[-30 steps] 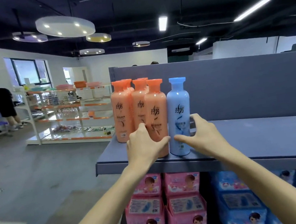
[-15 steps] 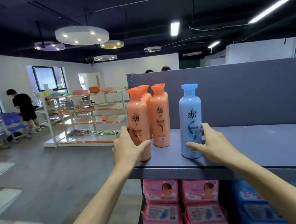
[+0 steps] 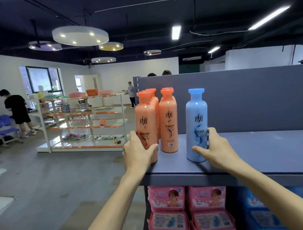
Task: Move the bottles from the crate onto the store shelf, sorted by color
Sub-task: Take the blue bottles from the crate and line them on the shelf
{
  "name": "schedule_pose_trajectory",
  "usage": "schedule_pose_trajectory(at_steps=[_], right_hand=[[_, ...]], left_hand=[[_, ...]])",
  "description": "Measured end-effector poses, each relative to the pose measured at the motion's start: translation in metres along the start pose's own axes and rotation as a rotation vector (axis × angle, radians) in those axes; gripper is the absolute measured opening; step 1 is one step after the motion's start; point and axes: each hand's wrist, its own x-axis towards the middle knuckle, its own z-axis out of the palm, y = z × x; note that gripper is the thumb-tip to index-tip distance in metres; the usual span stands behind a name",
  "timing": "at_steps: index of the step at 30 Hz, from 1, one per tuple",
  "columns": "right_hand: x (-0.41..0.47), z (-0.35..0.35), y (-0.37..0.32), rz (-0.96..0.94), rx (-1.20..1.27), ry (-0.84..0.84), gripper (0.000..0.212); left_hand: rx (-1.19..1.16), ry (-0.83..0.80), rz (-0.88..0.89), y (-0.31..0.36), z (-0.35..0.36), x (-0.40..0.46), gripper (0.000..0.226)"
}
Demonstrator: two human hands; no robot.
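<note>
We have our left hand [image 3: 139, 152] curled round the base of the front tall orange plastic bottle [image 3: 147, 129], and our right hand [image 3: 215, 148] wrapped round the foot of the pale blue plastic bottle [image 3: 196, 126], both standing upright on the grey metal store shelf [image 3: 267, 149]. Between our hands stands a second row of orange bottles [image 3: 169, 122]. To do this well, we should slide each bottle low and slowly (they are tall and likely tippy), keeping orange packed left of our left hand's group and blue set apart rightward, clear of the front edge.
</note>
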Motion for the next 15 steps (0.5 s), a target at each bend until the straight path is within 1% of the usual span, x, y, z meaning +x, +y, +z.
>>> schedule_pose_trajectory(at_steps=[2, 3, 5, 7, 8, 9, 10, 13, 15], right_hand=[[-0.001, 0.002, -0.001, -0.001, 0.015, 0.021, 0.052], [-0.002, 0.002, -0.002, -0.003, 0.013, 0.034, 0.052], [-0.001, 0.003, -0.003, -0.002, 0.004, 0.049, 0.050], [0.004, 0.005, -0.002, -0.004, 0.003, 0.052, 0.044], [0.007, 0.007, 0.000, 0.000, 0.008, 0.052, 0.042], [0.010, 0.009, 0.001, 0.004, 0.012, 0.055, 0.040], [0.015, 0.011, 0.003, 0.005, 0.006, 0.067, 0.040], [0.031, 0.018, 0.009, 0.015, -0.045, 0.099, 0.040], [0.043, 0.022, 0.009, 0.029, -0.058, 0.093, 0.040]], left_hand=[[0.002, 0.015, 0.031, 0.002, -0.001, -0.006, 0.065], [0.061, 0.049, 0.072, 0.004, -0.002, -0.012, 0.073], [0.260, 0.177, 0.223, 0.010, -0.001, -0.030, 0.085], [0.355, 0.314, 0.407, 0.017, 0.005, -0.047, 0.080], [0.372, 0.336, 0.474, 0.020, 0.009, -0.051, 0.074], [0.391, 0.312, 0.518, 0.022, 0.013, -0.054, 0.068], [0.416, 0.239, 0.533, 0.025, 0.017, -0.055, 0.062], [0.498, -0.024, 0.470, 0.032, 0.029, -0.050, 0.045], [0.503, -0.074, 0.465, 0.035, 0.033, -0.045, 0.037]])
